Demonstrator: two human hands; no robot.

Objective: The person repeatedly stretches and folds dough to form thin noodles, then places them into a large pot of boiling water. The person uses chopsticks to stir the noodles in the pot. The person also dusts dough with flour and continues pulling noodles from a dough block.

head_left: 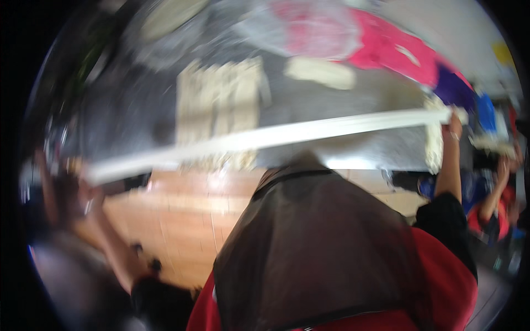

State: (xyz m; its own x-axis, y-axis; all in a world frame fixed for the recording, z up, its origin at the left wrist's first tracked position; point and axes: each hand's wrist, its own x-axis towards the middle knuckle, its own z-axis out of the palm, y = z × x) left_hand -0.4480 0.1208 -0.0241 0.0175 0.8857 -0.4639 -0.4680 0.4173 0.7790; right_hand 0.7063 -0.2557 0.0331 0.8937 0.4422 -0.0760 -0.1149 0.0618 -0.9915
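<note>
A long pale strip of dough [287, 134] stretches taut above the dark worktop, slanting from low at the left to higher at the right. Its left end is gripped by my left hand [90, 193], which is smeared by motion. At the other end, my right hand [454, 122] is closed on the dough with that arm reaching far out. Under the strip lie several cream dough strips [218, 99] side by side. Another long piece of dough [434, 146] rests close to my right hand. An oval dough piece [321, 73] sits farther back.
Clear plastic film [254, 27] and a pink cloth or sheet [395, 49] cover the worktop's [127, 110] far side. A dough mass under plastic [171, 16] is at the back left. At the right, a co-worker's hands [503, 168] are near more dough. Tiled floor [187, 220] shows below.
</note>
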